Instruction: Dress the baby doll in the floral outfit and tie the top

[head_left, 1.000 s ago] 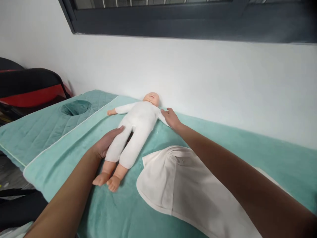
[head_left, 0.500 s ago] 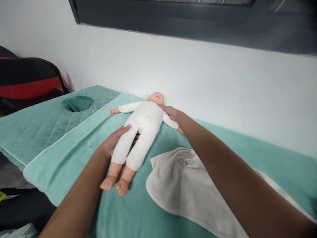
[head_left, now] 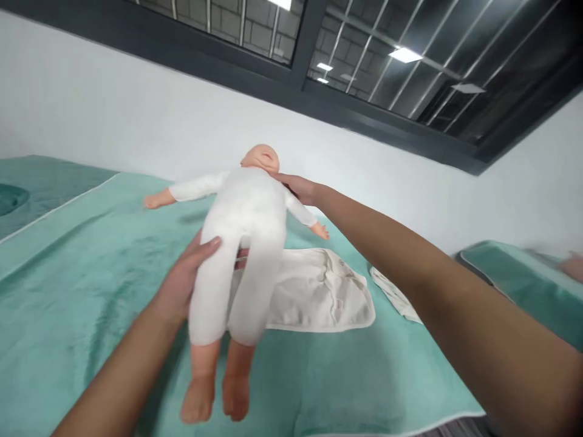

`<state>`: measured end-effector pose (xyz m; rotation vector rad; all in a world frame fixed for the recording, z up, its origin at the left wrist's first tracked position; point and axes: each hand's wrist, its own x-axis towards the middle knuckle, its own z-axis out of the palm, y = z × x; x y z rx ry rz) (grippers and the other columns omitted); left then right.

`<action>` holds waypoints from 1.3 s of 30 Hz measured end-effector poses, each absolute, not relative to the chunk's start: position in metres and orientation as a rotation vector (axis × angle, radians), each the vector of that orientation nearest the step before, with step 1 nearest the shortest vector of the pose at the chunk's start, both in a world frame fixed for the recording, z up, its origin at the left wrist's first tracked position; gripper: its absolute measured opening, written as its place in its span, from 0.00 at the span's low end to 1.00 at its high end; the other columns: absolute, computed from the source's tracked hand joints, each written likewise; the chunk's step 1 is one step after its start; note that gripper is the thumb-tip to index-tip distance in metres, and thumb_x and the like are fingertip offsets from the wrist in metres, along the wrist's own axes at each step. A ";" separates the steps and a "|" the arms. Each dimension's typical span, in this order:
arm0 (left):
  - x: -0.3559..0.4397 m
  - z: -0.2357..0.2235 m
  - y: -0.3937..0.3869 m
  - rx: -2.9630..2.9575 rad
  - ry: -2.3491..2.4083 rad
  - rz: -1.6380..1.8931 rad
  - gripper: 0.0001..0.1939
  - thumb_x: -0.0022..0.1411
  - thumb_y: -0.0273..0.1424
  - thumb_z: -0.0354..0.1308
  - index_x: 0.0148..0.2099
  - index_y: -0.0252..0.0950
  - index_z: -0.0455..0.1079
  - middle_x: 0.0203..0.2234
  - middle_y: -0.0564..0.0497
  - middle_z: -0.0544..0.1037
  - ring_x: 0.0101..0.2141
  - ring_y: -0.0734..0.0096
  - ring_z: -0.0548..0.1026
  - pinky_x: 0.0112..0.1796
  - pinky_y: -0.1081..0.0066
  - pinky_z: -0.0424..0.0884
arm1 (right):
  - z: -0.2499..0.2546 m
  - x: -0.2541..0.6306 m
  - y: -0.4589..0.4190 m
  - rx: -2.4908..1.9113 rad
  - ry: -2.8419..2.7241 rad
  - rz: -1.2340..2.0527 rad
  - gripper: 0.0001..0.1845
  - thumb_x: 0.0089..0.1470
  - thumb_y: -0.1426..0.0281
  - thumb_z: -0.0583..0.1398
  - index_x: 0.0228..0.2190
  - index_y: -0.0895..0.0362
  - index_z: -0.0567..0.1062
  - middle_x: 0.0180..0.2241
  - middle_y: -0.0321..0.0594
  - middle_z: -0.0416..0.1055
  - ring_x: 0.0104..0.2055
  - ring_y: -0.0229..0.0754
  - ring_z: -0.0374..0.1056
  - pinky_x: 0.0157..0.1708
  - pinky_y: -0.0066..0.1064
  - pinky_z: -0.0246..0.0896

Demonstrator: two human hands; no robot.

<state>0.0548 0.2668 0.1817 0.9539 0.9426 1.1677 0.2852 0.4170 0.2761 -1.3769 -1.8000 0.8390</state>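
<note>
A baby doll [head_left: 248,212] with a white cloth body and bare plastic head, hands and feet is held face up, raised above the green bed cover. My left hand [head_left: 194,270] grips its thigh and lower body from below, thumb on top and fingertips showing between the legs. At the doll's neck and shoulder, my right hand [head_left: 298,189] is closed around it, with most fingers hidden behind. A cream cloth [head_left: 314,291] lies spread on the bed, partly behind the doll's legs.
A second folded cream cloth [head_left: 395,294] rests by my right forearm. The green bed cover [head_left: 109,273] runs along a white wall below a dark-framed window [head_left: 305,73]. Another green padded surface [head_left: 523,273] stands at the right, with part of a person's hand [head_left: 572,266] at the edge.
Both hands have lifted the doll off the bed, bringing it nearer. The view has swung right and up, showing more window, the whole cream cloth's end and the second cloth.
</note>
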 end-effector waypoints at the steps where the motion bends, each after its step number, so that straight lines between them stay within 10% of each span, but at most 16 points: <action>1: 0.066 0.184 0.259 0.916 0.851 1.113 0.32 0.58 0.46 0.59 0.62 0.39 0.63 0.44 0.42 0.81 0.43 0.47 0.80 0.42 0.51 0.78 | 0.278 0.299 0.403 -1.397 -1.815 0.878 0.25 0.63 0.56 0.53 0.45 0.63 0.77 0.43 0.40 0.78 0.50 0.46 0.72 0.52 0.38 0.66; 9: 0.148 0.138 0.188 0.788 0.702 0.976 0.43 0.57 0.37 0.63 0.70 0.48 0.47 0.52 0.43 0.76 0.44 0.50 0.79 0.42 0.55 0.78 | 0.232 0.373 0.314 -1.770 -1.697 0.774 0.43 0.53 0.46 0.59 0.62 0.58 0.60 0.58 0.52 0.68 0.55 0.54 0.69 0.56 0.45 0.61; 16: 0.169 0.107 0.164 0.734 0.814 0.979 0.42 0.57 0.34 0.64 0.68 0.54 0.48 0.60 0.47 0.70 0.51 0.56 0.76 0.46 0.60 0.76 | 0.173 0.376 0.293 -1.948 -1.623 0.564 0.37 0.61 0.51 0.50 0.64 0.60 0.54 0.49 0.51 0.75 0.50 0.52 0.71 0.50 0.41 0.64; 24: 0.127 0.118 0.216 1.263 1.097 0.902 0.23 0.64 0.46 0.53 0.54 0.37 0.72 0.50 0.44 0.77 0.48 0.59 0.75 0.48 0.64 0.72 | 0.180 0.349 0.292 -1.827 -1.840 0.121 0.21 0.63 0.66 0.48 0.54 0.60 0.65 0.56 0.57 0.63 0.59 0.57 0.57 0.58 0.48 0.51; 30: 0.116 0.106 0.254 1.740 1.204 0.869 0.16 0.64 0.35 0.49 0.44 0.37 0.76 0.31 0.48 0.79 0.29 0.65 0.74 0.34 0.66 0.70 | 0.177 0.267 0.313 -1.361 -2.649 0.037 0.17 0.62 0.62 0.54 0.49 0.56 0.70 0.49 0.49 0.70 0.50 0.52 0.65 0.48 0.42 0.59; 39: 0.109 0.085 0.265 2.142 1.295 1.162 0.16 0.67 0.27 0.45 0.48 0.36 0.73 0.46 0.44 0.77 0.50 0.60 0.71 0.52 0.62 0.66 | 0.167 0.244 0.343 -1.427 -2.767 0.182 0.17 0.62 0.54 0.55 0.42 0.54 0.72 0.43 0.45 0.73 0.44 0.51 0.68 0.38 0.37 0.59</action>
